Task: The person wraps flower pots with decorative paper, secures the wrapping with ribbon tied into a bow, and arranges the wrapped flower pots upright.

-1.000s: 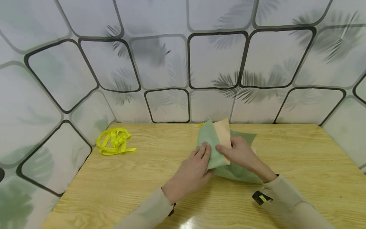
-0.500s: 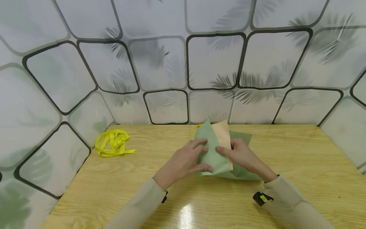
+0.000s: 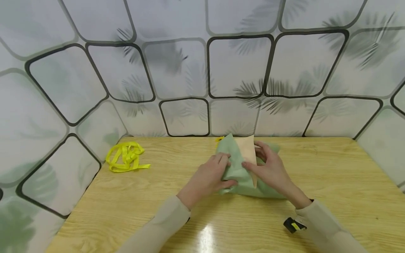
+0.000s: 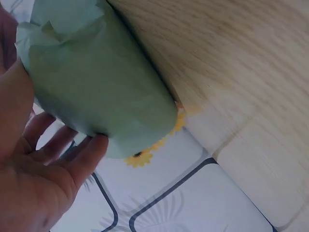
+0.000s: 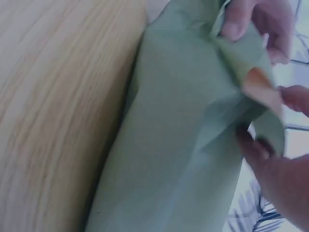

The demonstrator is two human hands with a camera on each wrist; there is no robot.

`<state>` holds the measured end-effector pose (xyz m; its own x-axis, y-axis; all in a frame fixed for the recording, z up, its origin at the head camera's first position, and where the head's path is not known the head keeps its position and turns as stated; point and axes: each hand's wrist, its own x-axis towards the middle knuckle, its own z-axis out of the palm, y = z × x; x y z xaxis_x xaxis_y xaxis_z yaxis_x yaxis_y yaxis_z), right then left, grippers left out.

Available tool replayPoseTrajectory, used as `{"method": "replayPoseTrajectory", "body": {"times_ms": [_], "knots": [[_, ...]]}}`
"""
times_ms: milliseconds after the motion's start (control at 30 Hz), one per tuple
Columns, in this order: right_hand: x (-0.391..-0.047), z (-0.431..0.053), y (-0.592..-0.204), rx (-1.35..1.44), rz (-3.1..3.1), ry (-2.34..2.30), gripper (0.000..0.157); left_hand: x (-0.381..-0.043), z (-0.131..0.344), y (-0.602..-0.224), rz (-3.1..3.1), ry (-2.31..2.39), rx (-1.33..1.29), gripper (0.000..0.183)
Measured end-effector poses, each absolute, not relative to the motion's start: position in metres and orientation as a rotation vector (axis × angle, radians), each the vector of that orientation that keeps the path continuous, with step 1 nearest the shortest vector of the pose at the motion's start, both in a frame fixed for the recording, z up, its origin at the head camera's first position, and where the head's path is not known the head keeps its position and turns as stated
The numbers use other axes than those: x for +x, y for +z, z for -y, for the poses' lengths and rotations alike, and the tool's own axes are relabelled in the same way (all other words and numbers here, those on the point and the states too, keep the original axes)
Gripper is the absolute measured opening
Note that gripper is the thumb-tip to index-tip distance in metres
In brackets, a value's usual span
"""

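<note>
A sheet of green wrapping paper (image 3: pixel 236 175) with a peach inner side (image 3: pixel 247 149) is folded into a bundle at the table's far edge. Yellow flowers (image 4: pixel 139 158) poke out at one end; whatever else lies inside is hidden. My left hand (image 3: pixel 205 179) grips the bundle's left side, thumb near the lower edge. In the left wrist view, its curled fingers (image 4: pixel 89 157) press on the paper's side. My right hand (image 3: pixel 272 170) pinches the peach-edged flap, thumb (image 5: pixel 256 150) in front and fingers behind it.
A loose tangle of yellow ribbon (image 3: pixel 126 157) lies at the far left of the wooden table (image 3: pixel 152 196). Patterned wall covering (image 3: pixel 186 77) rises directly behind the table's far edge.
My left hand has shifted from lying flat on the paper's front to gripping its left side. My right fingers have lifted and spread behind the flap.
</note>
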<state>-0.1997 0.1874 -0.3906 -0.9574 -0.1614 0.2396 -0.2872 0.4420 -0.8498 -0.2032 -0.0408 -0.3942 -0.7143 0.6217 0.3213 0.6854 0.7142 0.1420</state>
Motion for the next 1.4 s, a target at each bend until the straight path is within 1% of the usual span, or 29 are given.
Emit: {"method": "replayPoseTrajectory", "body": {"times_ms": [67, 100, 133, 233, 300, 400, 500, 600, 733, 833, 933, 1033, 1200, 1400], "knots": [[-0.196, -0.188, -0.388, 0.466, 2.510, 1.450, 0.079, -0.200, 0.039, -0.396, 2.632, -0.239, -1.001, 0.067], [-0.195, -0.188, -0.387, 0.530, 2.487, 1.361, 0.080, -0.199, 0.038, -0.397, 2.605, -0.167, -0.984, 0.070], [-0.193, -0.189, -0.387, 0.602, 2.464, 1.254, 0.078, -0.198, 0.037, -0.398, 2.576, -0.106, -0.971, 0.072], [-0.188, -0.191, -0.388, 0.872, 2.342, 0.934, 0.062, -0.195, 0.035, -0.401, 2.513, 0.001, -0.950, 0.069], [-0.185, -0.193, -0.390, 1.026, 2.287, 0.772, 0.054, -0.195, 0.034, -0.401, 2.508, -0.005, -0.950, 0.069], [-0.182, -0.194, -0.391, 1.151, 2.277, 0.590, 0.053, -0.196, 0.034, -0.400, 2.550, -0.060, -0.959, 0.076], [-0.181, -0.195, -0.393, 1.154, 2.289, 0.415, 0.054, -0.198, 0.036, -0.399, 2.605, -0.116, -0.983, 0.086], [-0.182, -0.196, -0.396, 1.151, 2.302, 0.360, 0.051, -0.200, 0.041, -0.398, 2.660, -0.198, -1.035, 0.087], [-0.183, -0.196, -0.399, 1.151, 2.326, 0.354, 0.047, -0.203, 0.047, -0.397, 2.705, -0.294, -1.089, 0.085], [-0.182, -0.194, -0.401, 1.136, 2.323, 0.333, 0.046, -0.204, 0.048, -0.396, 2.664, -0.207, -1.111, 0.083], [-0.181, -0.192, -0.400, 1.116, 2.302, 0.310, 0.047, -0.203, 0.046, -0.396, 2.596, -0.085, -1.112, 0.076], [-0.178, -0.190, -0.397, 1.102, 2.311, 0.299, 0.052, -0.203, 0.044, -0.397, 2.552, -0.041, -1.091, 0.069], [-0.179, -0.191, -0.396, 1.113, 2.411, 0.376, 0.053, -0.206, 0.043, -0.401, 2.506, -0.053, -1.077, 0.068], [-0.184, -0.196, -0.399, 1.134, 2.498, 0.679, 0.050, -0.211, 0.043, -0.404, 2.494, 0.043, -1.092, 0.079]]}}
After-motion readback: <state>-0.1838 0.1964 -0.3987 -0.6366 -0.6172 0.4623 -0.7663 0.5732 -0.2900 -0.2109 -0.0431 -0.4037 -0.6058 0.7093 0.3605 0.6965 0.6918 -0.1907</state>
